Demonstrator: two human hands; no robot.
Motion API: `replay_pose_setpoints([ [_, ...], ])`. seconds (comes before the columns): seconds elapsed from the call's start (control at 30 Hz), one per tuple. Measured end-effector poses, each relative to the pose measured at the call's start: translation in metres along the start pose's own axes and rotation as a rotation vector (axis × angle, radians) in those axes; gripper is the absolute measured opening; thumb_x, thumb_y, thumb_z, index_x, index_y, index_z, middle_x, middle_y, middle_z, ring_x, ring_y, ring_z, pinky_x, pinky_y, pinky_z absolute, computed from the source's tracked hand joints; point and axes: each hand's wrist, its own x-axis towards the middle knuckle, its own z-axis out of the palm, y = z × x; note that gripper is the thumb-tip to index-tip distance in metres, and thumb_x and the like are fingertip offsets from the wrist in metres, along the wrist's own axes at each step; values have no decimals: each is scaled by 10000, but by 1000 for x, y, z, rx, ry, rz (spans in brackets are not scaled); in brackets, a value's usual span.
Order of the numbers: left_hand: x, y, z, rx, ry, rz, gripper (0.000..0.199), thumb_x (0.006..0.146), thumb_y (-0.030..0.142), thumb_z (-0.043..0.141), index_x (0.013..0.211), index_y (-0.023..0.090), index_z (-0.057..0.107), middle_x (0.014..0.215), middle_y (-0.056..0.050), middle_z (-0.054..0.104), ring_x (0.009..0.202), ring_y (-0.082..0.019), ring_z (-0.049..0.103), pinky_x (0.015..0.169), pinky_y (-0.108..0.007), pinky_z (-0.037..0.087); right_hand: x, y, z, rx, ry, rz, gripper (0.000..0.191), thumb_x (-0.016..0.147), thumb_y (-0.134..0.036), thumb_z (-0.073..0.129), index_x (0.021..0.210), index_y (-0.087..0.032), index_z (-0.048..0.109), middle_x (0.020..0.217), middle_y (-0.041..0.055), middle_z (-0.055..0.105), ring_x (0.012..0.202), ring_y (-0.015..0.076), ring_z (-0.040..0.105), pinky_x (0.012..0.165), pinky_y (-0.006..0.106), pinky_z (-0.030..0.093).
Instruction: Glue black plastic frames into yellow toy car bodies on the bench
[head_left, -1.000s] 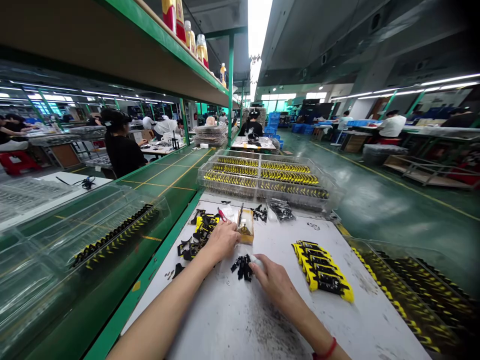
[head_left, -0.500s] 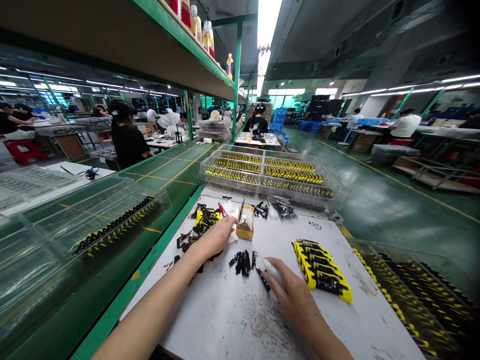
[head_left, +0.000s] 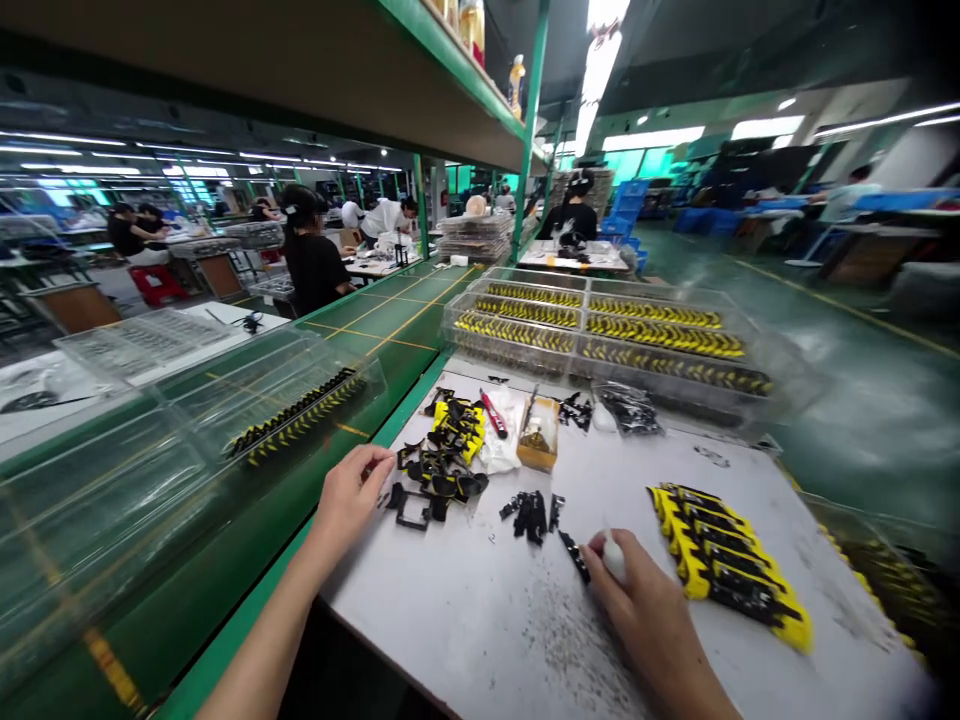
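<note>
My left hand (head_left: 358, 492) is at the table's left edge, beside a jumbled pile of black and yellow parts (head_left: 450, 455); its fingers are curled together, and what they hold, if anything, is too small to name. My right hand (head_left: 634, 580) grips a small white bottle (head_left: 613, 556) over the table. Just left of its fingertips lies a black strip (head_left: 574, 555). Several small black pieces (head_left: 531, 515) lie between the hands. A row of yellow and black assemblies (head_left: 731, 565) sits right of my right hand.
Behind the hands are a small open box (head_left: 538, 440), a red cutter (head_left: 493, 414) and a bag of black parts (head_left: 628, 408). A clear tray (head_left: 577, 365) of yellow parts spans the back. Another tray (head_left: 180, 425) stands on the green conveyor at left. Other people sit farther off.
My left hand has moved from beside the small box to the left edge of the table. The view has turned left. My right hand still grips the white bottle.
</note>
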Motion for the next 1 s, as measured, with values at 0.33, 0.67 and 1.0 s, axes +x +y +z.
replay_pose_setpoints([
  [0.33,-55,-21,20,110,-168,28,322,824,382,626,1116,247,600,1112,-83,564,1053,-255,525,932,-425,425,-7,23,14,-105,-83,-17,397,832,-586,496,987,-228,564,991,77,644,912,256,640,806,381,492],
  [0.67,-55,-18,19,118,-115,85,178,885,342,511,921,236,650,1115,-85,610,1080,-282,526,933,-462,407,-1,6,-1,-53,-180,96,239,826,-432,530,915,-217,588,895,60,677,816,230,646,728,336,492],
  [1.0,-60,22,14,-868,-46,-702,381,727,536,670,872,204,553,817,1,625,822,-219,655,672,-325,557,-2,-9,-24,503,-319,479,347,814,-459,547,1018,-179,573,615,-17,616,477,145,552,468,274,455],
])
